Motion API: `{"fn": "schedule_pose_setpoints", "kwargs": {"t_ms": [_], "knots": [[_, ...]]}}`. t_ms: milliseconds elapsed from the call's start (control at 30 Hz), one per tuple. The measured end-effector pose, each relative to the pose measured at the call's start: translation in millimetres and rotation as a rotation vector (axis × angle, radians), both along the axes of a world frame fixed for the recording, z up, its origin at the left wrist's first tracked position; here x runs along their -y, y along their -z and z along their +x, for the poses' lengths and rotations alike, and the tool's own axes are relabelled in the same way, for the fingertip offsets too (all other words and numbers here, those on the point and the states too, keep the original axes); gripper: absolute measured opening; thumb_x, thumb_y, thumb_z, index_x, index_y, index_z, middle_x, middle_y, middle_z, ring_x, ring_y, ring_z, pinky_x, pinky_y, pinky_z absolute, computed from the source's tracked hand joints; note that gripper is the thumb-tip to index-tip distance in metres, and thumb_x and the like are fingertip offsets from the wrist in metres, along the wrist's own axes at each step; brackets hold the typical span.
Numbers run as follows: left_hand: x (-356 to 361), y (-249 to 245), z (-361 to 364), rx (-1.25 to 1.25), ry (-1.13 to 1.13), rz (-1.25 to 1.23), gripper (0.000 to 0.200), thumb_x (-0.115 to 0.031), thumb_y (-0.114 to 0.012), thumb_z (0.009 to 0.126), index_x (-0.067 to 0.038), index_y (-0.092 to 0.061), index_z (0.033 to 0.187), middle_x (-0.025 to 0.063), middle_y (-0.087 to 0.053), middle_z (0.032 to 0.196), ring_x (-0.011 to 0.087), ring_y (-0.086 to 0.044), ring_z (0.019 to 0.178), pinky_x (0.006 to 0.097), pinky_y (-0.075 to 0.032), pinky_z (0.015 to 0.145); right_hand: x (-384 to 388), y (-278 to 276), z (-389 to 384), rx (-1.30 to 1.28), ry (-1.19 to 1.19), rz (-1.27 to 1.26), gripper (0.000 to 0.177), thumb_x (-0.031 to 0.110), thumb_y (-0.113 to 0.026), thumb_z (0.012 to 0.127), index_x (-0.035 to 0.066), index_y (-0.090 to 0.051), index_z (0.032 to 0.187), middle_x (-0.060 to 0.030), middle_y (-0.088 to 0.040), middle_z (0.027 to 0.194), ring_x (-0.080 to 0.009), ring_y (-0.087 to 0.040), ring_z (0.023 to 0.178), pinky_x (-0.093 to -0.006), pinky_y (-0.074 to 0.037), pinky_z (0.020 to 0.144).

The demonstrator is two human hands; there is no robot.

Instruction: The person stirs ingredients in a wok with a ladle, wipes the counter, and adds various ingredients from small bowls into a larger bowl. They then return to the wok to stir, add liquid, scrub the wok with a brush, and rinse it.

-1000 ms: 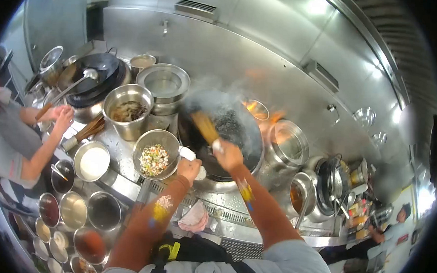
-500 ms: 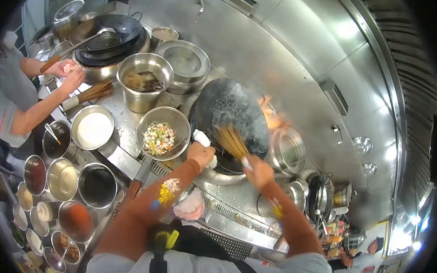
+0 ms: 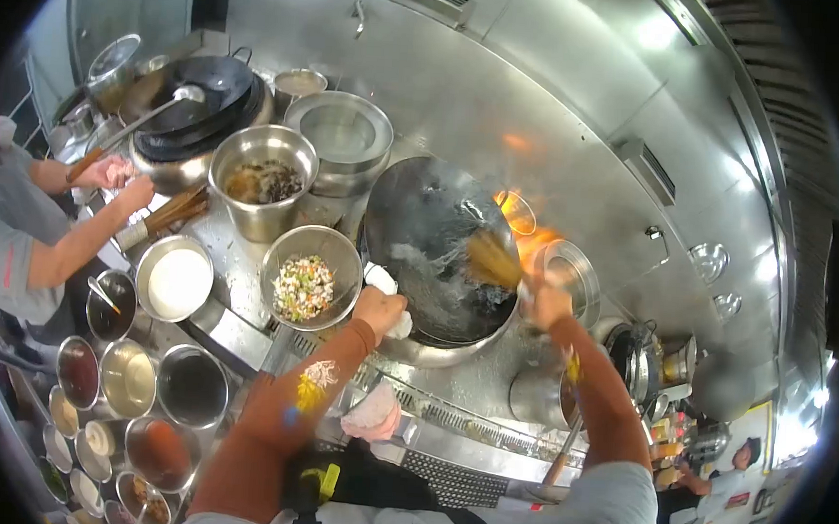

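Note:
A large black wok [image 3: 399, 199] sits on the stove with steaming, swirling water inside. My left hand [image 3: 379, 312] is closed on a folded white cloth [image 3: 381, 279] at the wok's near left edge; the part of the wok under the cloth is hidden. In my right hand [image 3: 547, 305] is a bamboo wok brush [image 3: 493, 261], its blurred bristles inside the right side of the wok. Flames [image 3: 526, 230] rise behind the wok's right rim. Left of my left hand, a strainer [image 3: 348, 258] holds diced white, green and orange pieces.
A steel pot [image 3: 229, 176] of dark liquid and a lidded-looking steel vessel [image 3: 374, 136] stand behind the strainer. Several sauce bowls [image 3: 158, 448] fill the lower left. At left, a co-worker [image 3: 24, 213] stands beside another wok [image 3: 225, 76]. A pink-white cloth [image 3: 373, 416] lies near me.
My right hand and the brush have swept right across the wok. Water now swirls more visibly inside it. My left hand keeps its grip on the cloth. The camera view has shifted slightly.

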State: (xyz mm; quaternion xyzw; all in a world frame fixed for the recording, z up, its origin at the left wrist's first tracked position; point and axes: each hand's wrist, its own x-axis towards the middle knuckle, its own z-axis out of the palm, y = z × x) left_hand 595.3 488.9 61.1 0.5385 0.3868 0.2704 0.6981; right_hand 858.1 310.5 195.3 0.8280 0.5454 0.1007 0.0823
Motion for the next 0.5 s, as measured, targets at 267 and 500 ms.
{"fn": "schedule_pose_setpoints", "kwargs": {"t_ms": [267,500], "knots": [[18,-10,-16,0.023,-0.041,0.123,0.025,-0.014,-0.062,0.073,0.010,-0.059,0.078,0.0129,-0.063,0.075,0.0220,-0.057,0.066,0.0393,-0.048,0.063,-95,27,-93,-0.748,0.076,0.446,0.037,0.036,-0.066,0.076,0.018,-0.070,0.108,-0.0167,-0.069,0.099,-0.0389,-0.064,0.093,-0.0463,-0.051,0.081],[-7,11,-36,0.166,-0.068,0.161,0.018,-0.012,-0.061,0.073,0.005,-0.062,0.077,0.0086,-0.062,0.074,0.0207,-0.056,0.061,0.0362,-0.047,0.059,81,-42,-160,-0.259,-0.071,-0.089,0.043,0.030,-0.067,0.076,0.015,-0.066,0.117,-0.0137,-0.069,0.099,-0.0349,-0.066,0.091,-0.0452,-0.054,0.079]]}}
